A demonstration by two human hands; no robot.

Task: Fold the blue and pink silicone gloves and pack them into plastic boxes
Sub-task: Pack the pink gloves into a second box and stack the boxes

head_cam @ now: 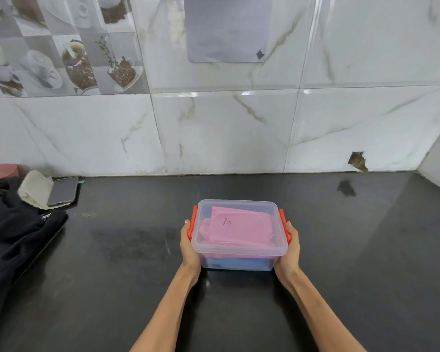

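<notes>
Gripping the clear plastic box (239,246) from both sides: left hand (189,246) on the left end, right hand (288,248) on the right end, both arms reaching in from the bottom edge. Left fingers (187,222) are held together and wrap the end wall just behind the left orange latch (192,223), one pale nail showing at the top; right fingers are mostly hidden behind the box, thumb lying along the right orange latch (285,229), so how far they spread I cannot tell. Box sits on the black tabletop (137,250) at centre frame, a little in front of the wall. Clear lid (239,224) is on, both latches lying down against the ends. Inside: pink glove (236,228) folded flat on top, a small dark mark showing on or over it; blue glove (236,262) underneath along the bottom, with a bit of blue also visible at the back right corner. Left side of the tabletop, well apart from the box: dark cloth (13,232) bunched at the edge, a crumpled white paper towel (33,189), a phone (62,191) lying face up partly on it, and a pink rounded object (0,172) at the far left against the wall, cut off by the frame. Marble-look wall tiles (226,133) behind, with a chipped hole (357,161) low on the right and a grey sheet (226,29) stuck up top
</notes>
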